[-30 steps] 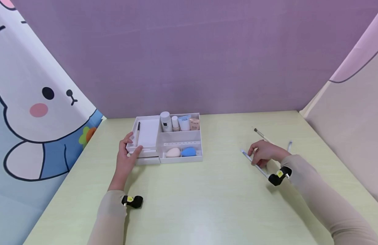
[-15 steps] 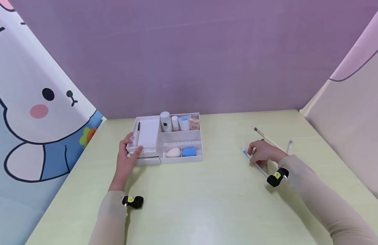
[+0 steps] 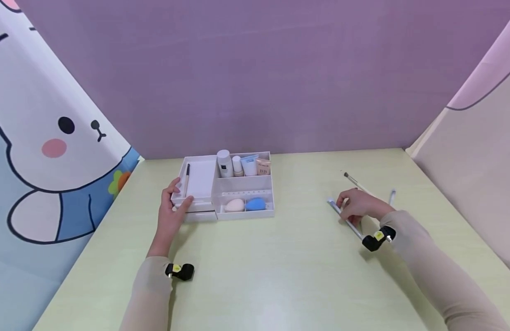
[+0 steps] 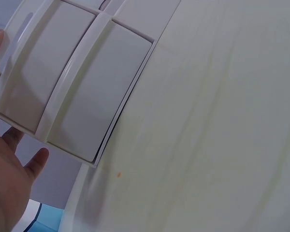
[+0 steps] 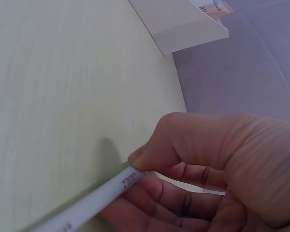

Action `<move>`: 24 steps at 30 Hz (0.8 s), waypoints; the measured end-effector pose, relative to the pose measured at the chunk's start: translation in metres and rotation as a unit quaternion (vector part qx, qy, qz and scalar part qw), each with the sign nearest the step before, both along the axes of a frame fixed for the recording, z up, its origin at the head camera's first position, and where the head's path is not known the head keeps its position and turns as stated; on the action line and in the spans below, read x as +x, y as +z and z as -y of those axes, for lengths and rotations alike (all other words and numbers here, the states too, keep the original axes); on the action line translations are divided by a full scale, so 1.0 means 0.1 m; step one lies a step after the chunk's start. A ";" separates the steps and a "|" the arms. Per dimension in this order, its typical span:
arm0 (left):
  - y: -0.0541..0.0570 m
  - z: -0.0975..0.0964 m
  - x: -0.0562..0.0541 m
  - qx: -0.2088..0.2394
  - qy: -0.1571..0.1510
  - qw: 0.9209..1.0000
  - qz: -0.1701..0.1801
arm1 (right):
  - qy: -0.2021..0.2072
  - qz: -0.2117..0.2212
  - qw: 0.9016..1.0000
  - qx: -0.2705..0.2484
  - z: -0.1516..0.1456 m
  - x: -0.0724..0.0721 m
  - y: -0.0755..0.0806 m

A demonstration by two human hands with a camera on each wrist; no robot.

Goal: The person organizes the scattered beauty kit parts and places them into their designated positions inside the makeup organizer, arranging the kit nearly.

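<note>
At the back left of the table, my left hand [image 3: 170, 216] holds the front left corner of a white makeup organizer [image 3: 242, 217], fingers at its left side and thumb on its front edge. Two drawer fronts [image 4: 94, 92] fill much of the left wrist view. A slim brush [image 3: 186, 181] with a dark tip lies in its top left tray. On the right, my right hand [image 3: 358, 205] pinches a white makeup brush [image 5: 101, 198] between thumb and fingers; its handle bears small print. The bluish end [image 3: 331, 201] points toward the back left.
Two more slim brushes lie near the right hand, a dark-tipped brush [image 3: 356, 182] behind it and a white one [image 3: 392, 196] to its right. The organizer holds a bottle [image 3: 224, 164], tubes [image 3: 250, 165], a pink sponge [image 3: 235, 205] and a blue sponge [image 3: 255, 204]. A purple backdrop stands behind.
My right hand shifts very slightly, and the white brush's far end moves a touch to the right with it. The left hand stays on the organizer.
</note>
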State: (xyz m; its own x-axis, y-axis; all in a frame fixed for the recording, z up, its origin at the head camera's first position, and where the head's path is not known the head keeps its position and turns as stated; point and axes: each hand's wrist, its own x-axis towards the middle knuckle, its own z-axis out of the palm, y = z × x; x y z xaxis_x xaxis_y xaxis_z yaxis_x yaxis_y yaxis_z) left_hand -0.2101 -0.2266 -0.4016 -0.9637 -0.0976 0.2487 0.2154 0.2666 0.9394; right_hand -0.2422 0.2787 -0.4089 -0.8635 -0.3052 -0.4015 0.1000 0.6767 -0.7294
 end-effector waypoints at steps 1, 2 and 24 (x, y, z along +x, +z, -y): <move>0.00 0.00 0.00 0.000 0.000 1.000 0.001 | -0.002 0.002 1.000 -0.005 0.00 0.00 0.00; 0.00 0.00 -0.01 0.001 0.000 1.000 0.001 | -0.001 0.002 1.000 -0.010 0.00 0.00 0.01; 0.04 -0.01 0.00 0.005 0.006 1.000 0.010 | 0.001 -0.014 0.994 -0.112 0.32 0.01 0.21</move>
State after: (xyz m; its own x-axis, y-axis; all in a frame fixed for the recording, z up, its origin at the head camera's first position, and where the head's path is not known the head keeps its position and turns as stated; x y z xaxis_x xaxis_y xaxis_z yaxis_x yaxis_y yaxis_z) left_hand -0.2100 -0.2258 -0.3976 -0.9672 -0.1113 0.2282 0.1934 0.2594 0.9462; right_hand -0.2413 0.2466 -0.3881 -0.8724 -0.3860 -0.3000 0.0768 0.4978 -0.8639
